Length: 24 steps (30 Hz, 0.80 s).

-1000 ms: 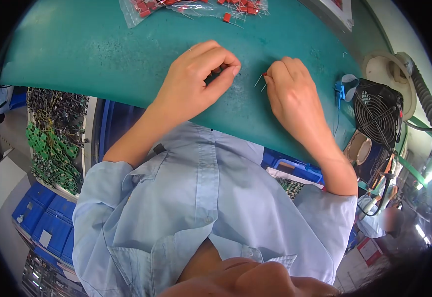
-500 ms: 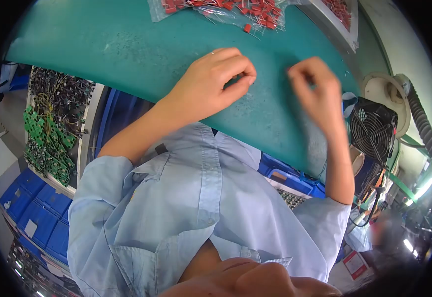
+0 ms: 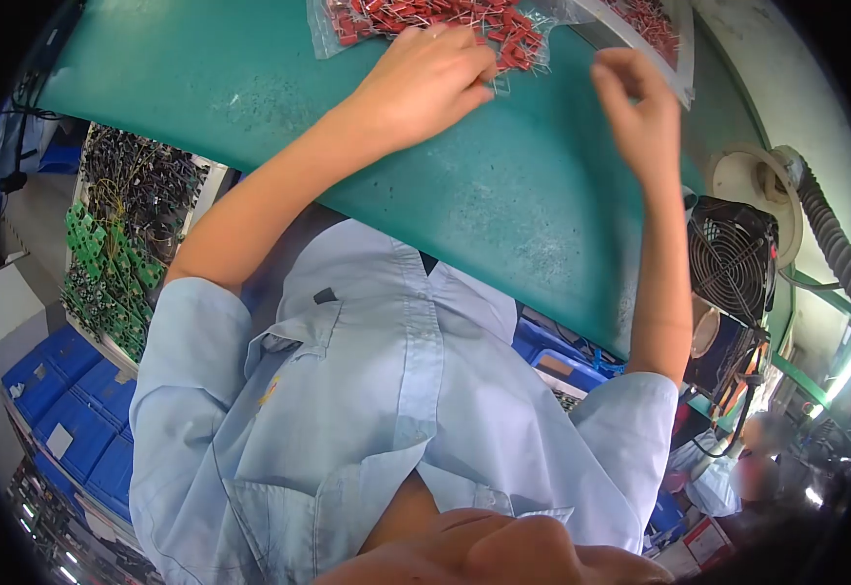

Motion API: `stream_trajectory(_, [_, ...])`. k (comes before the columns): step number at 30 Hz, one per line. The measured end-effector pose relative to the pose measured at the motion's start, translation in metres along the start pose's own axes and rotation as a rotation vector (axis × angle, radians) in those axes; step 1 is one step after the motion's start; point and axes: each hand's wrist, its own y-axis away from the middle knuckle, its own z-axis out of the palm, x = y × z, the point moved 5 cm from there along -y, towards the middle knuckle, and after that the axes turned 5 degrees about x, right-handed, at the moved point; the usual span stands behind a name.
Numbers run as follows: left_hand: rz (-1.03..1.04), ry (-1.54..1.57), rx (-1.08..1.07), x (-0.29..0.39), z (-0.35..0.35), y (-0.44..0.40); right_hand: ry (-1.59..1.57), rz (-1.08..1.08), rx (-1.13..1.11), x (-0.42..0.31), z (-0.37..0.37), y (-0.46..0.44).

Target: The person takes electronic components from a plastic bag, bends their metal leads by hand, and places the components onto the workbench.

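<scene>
My left hand point(image 3: 433, 80) is at the near edge of a clear plastic bag point(image 3: 324, 37) full of red two-lead components point(image 3: 513, 37). Its thumb and index finger are closed at one loose red component, whose thin metal leads point(image 3: 501, 88) stick out by the fingertips; its body is mostly hidden. To the right, my right hand point(image 3: 635, 96) hovers over the green mat point(image 3: 484, 185), close to a pale tray point(image 3: 684, 83) of red components. Its thumb and index finger are curled together, slightly blurred, and what they hold is too small to make out.
A black fan point(image 3: 733, 255) and a ribbed hose point(image 3: 828, 224) stand at the right. Green circuit boards point(image 3: 114, 255) with wires lie in a tray left of the table, above blue bins point(image 3: 55, 390). Another person point(image 3: 718, 486) is in the lower right background.
My left hand has moved forward to the loose component beside the bag. My right hand, earlier holding a red component with leads, has moved right and forward toward the pale tray. The view has shifted.
</scene>
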Motion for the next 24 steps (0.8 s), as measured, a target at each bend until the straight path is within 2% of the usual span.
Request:
stream_trajectory(2, [-0.061, 0.053, -0.11, 0.023, -0.005, 0.013, -0.019, -0.031, -0.159, -0.026, 0.012, 0.02])
stream_trajectory(5, [-0.095, 0.21, 0.019, 0.05, -0.016, 0.033, -0.018, -0.052, -0.236, -0.056, 0.019, 0.039])
stream_trajectory(9, [-0.241, 0.286, 0.104, 0.043, -0.025, 0.047, -0.043, -0.039, -0.338, -0.067, 0.032, 0.055])
stream_trajectory(12, [-0.267, 0.257, 0.16, 0.034, -0.026, 0.055, -0.06, -0.134, -0.322, -0.075, 0.049, 0.055])
stream_trajectory(14, [-0.237, 0.23, 0.186, 0.035, -0.026, 0.06, -0.011, -0.029, -0.384, -0.072, 0.054, 0.052])
stream_trajectory(16, [-0.305, 0.318, 0.227, 0.033, -0.028, 0.061, 0.053, 0.097, -0.429, -0.07, 0.055, 0.049])
stream_trajectory(19, [-0.287, 0.329, 0.249, 0.029, -0.028, 0.062, 0.088, 0.095, -0.398, -0.066, 0.057, 0.053])
stream_trajectory(22, [-0.279, 0.335, 0.246, 0.03, -0.028, 0.062, -0.018, -0.005, -0.345, -0.074, 0.059, 0.054])
stream_trajectory(24, [-0.298, 0.357, 0.244, 0.029, -0.028, 0.062, -0.083, 0.083, -0.357, -0.073, 0.053, 0.055])
